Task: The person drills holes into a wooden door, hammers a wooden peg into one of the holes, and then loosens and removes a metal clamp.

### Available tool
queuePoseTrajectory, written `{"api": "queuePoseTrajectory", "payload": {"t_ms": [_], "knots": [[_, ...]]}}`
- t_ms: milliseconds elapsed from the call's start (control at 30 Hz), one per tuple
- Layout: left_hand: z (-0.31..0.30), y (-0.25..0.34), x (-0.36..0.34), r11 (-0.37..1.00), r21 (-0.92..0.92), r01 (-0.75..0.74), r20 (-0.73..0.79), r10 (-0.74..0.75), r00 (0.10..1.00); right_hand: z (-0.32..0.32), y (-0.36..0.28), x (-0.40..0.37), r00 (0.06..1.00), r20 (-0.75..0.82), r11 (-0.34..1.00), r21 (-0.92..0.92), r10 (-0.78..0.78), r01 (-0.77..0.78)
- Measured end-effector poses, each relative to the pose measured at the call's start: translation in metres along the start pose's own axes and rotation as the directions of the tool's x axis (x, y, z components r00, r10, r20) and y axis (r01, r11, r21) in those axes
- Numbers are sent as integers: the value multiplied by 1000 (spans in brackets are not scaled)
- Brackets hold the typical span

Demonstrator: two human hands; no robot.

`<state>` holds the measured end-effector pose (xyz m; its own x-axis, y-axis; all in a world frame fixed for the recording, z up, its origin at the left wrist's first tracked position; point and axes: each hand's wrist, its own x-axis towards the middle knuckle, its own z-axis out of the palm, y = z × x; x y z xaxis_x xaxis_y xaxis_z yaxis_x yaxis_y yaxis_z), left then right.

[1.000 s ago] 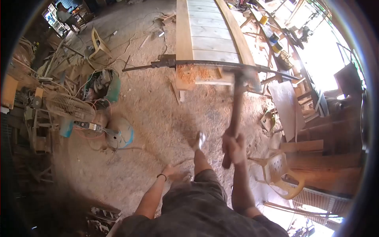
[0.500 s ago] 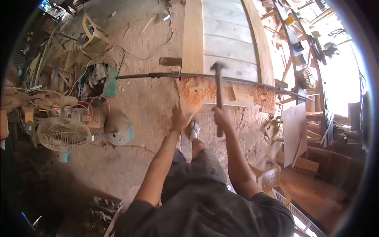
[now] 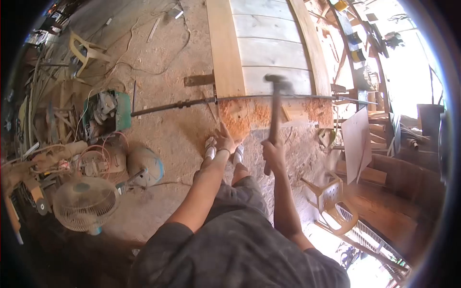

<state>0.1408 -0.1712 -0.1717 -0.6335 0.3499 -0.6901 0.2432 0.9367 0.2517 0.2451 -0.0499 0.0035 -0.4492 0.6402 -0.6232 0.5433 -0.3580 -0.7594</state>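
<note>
wooden panel (image 3: 274, 56): far end cut off at top | hammer (image 3: 274, 113): upright in view before panel's near end, head blurred | hands: apart; right hand (image 3: 274, 153) wrapped round lower handle; left hand (image 3: 224, 142) fingers spread, near shavings (image 3: 232, 117), contact cannot be told

Boarded panel (image 3: 273, 55) — orange shavings (image 3: 233, 116) on near end; dusty floor (image 3: 163, 129) — cable (image 3: 158, 73), wood strip (image 3: 154, 29), plastic chair (image 3: 88, 52).
</note>
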Motion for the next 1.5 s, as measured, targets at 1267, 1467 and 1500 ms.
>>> {"api": "queuePoseTrajectory", "payload": {"t_ms": [1267, 1467, 1500], "knots": [[6, 267, -12, 458, -735, -500, 46, 770, 637, -265, 256, -172, 701, -618, 926, 135, 356, -352], [-23, 239, -87, 400, -786, -471, -125, 643, 756, -360, 277, -124, 778, -518, 913, 14, 356, -408], [-26, 223, -88, 408, -803, -434, -147, 572, 807, -371, 287, -114, 823, -496, 930, -77, 277, -359]]}}
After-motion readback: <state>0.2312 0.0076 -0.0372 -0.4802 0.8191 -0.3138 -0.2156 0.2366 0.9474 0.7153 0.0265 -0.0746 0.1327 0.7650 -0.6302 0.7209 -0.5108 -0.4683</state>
